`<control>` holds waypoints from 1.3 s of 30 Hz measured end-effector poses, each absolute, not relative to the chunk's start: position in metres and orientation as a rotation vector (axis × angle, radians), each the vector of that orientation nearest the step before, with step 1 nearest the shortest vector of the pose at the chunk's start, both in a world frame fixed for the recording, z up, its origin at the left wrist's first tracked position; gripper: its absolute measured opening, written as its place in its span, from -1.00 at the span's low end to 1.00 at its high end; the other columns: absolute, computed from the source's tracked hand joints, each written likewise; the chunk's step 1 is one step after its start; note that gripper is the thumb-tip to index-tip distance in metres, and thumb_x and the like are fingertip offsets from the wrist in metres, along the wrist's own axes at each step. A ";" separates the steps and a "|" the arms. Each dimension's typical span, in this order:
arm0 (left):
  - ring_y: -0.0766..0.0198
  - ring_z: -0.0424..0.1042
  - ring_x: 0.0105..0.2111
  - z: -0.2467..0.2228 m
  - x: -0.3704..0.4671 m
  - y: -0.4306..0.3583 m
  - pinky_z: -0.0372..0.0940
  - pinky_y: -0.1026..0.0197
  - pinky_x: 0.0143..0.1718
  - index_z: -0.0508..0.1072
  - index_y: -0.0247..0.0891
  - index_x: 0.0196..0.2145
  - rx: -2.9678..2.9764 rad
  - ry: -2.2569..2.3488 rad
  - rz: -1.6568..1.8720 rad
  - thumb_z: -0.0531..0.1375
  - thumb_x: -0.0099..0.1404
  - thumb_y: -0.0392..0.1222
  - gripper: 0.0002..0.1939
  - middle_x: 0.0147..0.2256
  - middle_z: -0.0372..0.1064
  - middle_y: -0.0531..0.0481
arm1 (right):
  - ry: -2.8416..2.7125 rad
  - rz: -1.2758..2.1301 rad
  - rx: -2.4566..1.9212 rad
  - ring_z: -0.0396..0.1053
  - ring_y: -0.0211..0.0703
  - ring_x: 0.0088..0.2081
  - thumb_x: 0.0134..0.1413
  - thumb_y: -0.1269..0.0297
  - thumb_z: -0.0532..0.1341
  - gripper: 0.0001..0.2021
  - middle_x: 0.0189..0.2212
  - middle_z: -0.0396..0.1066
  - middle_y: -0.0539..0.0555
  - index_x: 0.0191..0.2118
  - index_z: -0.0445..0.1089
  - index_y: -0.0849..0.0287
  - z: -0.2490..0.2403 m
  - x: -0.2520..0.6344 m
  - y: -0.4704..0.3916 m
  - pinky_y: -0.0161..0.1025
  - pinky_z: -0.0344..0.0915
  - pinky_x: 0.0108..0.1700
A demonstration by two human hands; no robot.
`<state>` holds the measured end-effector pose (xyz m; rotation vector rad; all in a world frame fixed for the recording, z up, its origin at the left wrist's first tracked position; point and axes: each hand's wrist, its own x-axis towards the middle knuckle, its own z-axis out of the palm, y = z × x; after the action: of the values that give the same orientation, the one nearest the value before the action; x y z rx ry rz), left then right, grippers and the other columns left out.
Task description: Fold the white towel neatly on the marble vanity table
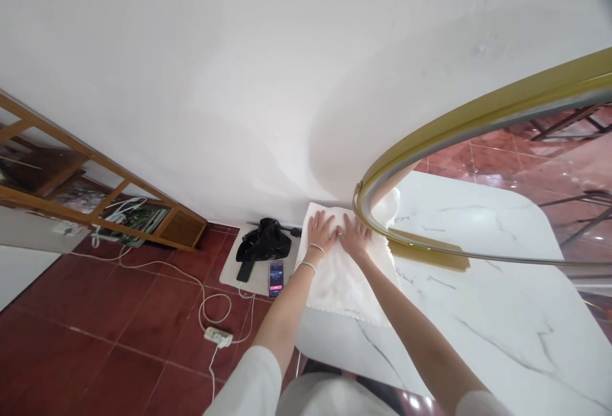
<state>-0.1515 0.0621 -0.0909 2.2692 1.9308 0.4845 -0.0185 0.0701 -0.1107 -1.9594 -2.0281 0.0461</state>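
2 hands are before me in the head view, both laid flat with the palms down. The left hand (pixel 321 234) has its fingers spread apart, and the right hand (pixel 354 236) is also spread. Neither hand is closed around anything; they only rest upon the white cloth (pixel 351 285). The thumbs are just beside each other, and I cannot tell if they touch. I see 2 pale bracelets (pixel 306 266) at the left wrist.

The cloth lies on the left end of the marble-patterned table (pixel 502 333), its far edge close to the white wall (pixel 215 85). Just right of the right hand is a mirror with a gold frame (pixel 459 110), which reflects a part of the table and the red floor.

To the left of the cloth, a pale surface (pixel 229 276) carries a black bag (pixel 268 244) at its far side and a phone (pixel 276 278) with lit screen. Farther left I see a power strip (pixel 218 336) with cables on the red tiles (pixel 119 333), and beyond it a wooden cabinet (pixel 182 231) along the wall.
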 end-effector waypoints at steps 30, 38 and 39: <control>0.04 -0.20 0.33 -0.079 -0.172 0.016 -0.15 -0.07 0.30 0.09 -0.23 0.28 2.134 2.019 0.448 0.03 0.36 -0.02 -0.41 0.34 -0.20 -0.18 | -2.252 -0.002 -1.742 -0.19 0.02 0.34 0.31 0.14 -0.12 -0.50 0.31 -0.05 0.18 0.29 0.06 0.16 -0.097 -0.005 -0.013 0.14 -0.18 0.28; -0.01 -0.16 0.32 -0.084 -0.185 0.009 -0.06 -0.04 0.28 0.09 -0.24 0.29 1.983 2.021 0.521 0.05 0.34 0.00 -0.39 0.34 -0.22 -0.18 | -2.100 0.079 -1.638 0.20 0.01 0.03 0.30 0.24 -0.08 -0.63 -0.02 0.30 0.25 0.02 0.37 0.21 -0.091 -0.019 -0.024 -0.03 0.20 0.03; -0.01 -0.15 0.32 -0.085 -0.190 0.003 -0.05 -0.03 0.28 0.08 -0.24 0.29 1.963 2.005 0.533 0.05 0.34 0.00 -0.38 0.35 -0.23 -0.17 | -2.117 0.086 -1.625 0.21 -0.01 0.00 0.30 0.26 -0.08 -0.64 -0.05 0.31 0.24 0.00 0.38 0.20 -0.090 -0.022 -0.031 -0.06 0.22 0.01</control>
<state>-0.1896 0.0033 -0.0851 1.9630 2.0054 0.5333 -0.0215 -0.0313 -0.0901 -1.6246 -2.1170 0.0856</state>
